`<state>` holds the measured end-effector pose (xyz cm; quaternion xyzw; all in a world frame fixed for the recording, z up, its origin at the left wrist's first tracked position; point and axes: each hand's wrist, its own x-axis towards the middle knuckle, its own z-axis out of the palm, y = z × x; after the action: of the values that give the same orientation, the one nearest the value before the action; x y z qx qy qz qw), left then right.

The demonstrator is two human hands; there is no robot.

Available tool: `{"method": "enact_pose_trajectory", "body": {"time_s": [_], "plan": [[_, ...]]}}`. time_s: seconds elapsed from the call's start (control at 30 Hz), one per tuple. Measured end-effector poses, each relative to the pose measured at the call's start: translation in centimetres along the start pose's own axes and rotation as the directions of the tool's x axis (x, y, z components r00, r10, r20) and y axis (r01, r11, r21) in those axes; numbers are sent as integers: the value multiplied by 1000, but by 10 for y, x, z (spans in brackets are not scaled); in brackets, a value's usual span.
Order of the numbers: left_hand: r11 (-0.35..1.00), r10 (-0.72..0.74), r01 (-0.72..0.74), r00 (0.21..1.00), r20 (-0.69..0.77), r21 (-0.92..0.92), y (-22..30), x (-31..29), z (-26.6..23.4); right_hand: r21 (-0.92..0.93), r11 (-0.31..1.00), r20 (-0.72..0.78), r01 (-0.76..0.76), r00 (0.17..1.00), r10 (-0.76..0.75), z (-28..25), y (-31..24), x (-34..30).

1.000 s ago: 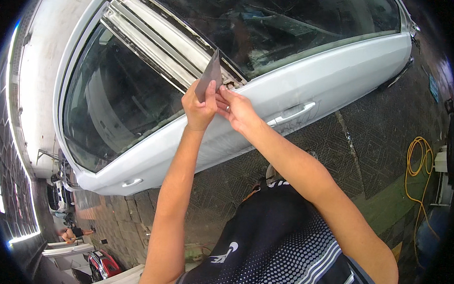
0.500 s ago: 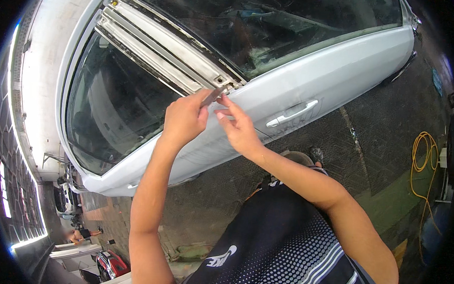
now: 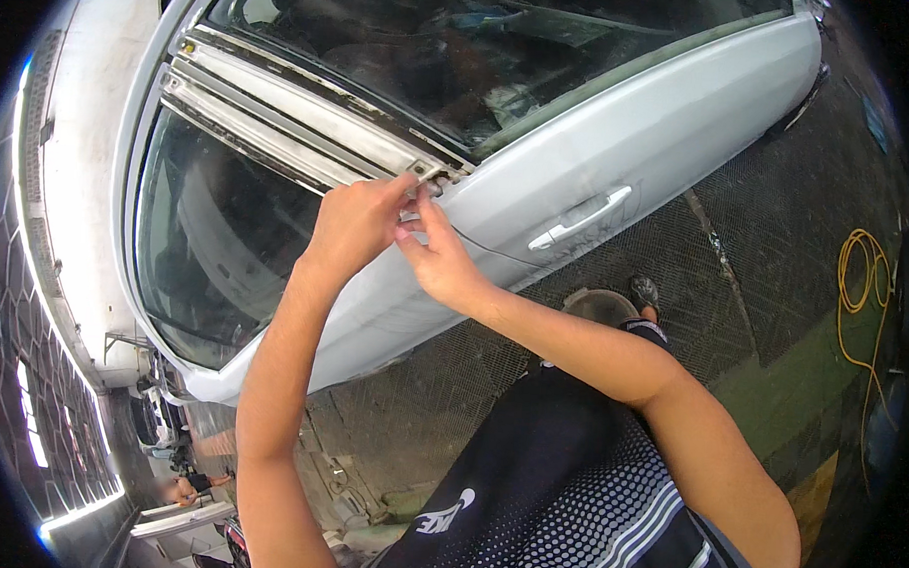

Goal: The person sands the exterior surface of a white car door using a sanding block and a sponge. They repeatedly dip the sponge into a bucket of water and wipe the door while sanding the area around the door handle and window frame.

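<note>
Pillar (image 3: 306, 106) between the two side windows slants from upper left to lower right, its long axis aimed at the hands; its lower end, with a small hole (image 3: 418, 169) in it, lies just beyond the fingertips, up and slightly to the right of the left grip; the left hand (image 3: 354, 225) is the nearer, its fingertips overlapping that end in this view, though whether they touch cannot be told; the right hand (image 3: 445, 269) comes in from below right, over the silver door panel (image 3: 620, 140), fingers bent toward the left ones.

Both grips look narrow, fingertips bunched together; whether anything thin sits between them cannot be told.

As for edges, the dark window (image 3: 383, 41) borders the pillar above and the other window (image 3: 221, 236) below; a seam (image 3: 496, 250) runs off right of the right hand, with the white door handle (image 3: 582, 218) farther along; open room lies over the smooth panel to the right and over the dark floor (image 3: 712, 208) below it.
</note>
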<state>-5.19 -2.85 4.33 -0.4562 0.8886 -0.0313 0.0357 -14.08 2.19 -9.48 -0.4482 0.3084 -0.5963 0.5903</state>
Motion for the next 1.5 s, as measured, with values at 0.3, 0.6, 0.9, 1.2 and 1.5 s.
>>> {"method": "enact_pose_trajectory", "body": {"time_s": [0.3,0.6,0.9,1.2,1.5], "plan": [[999,33,-33,999,31,-1,3,1,6,84,996,8,-25,1000,24,1,-3,-3],[997,-21,22,1000,16,-78,0,5,-2,69,998,59,-7,998,3,-2,3,-1],[1000,26,-25,999,47,-6,4,15,-8,75,997,32,15,999,-17,-5,-5,2],[999,-35,35,996,81,-7,3,13,0,85,996,56,-43,998,38,-6,-3,1],[993,-86,90,995,59,-73,-6,-5,-11,119,992,109,-43,994,30,5,-1,1]]}}
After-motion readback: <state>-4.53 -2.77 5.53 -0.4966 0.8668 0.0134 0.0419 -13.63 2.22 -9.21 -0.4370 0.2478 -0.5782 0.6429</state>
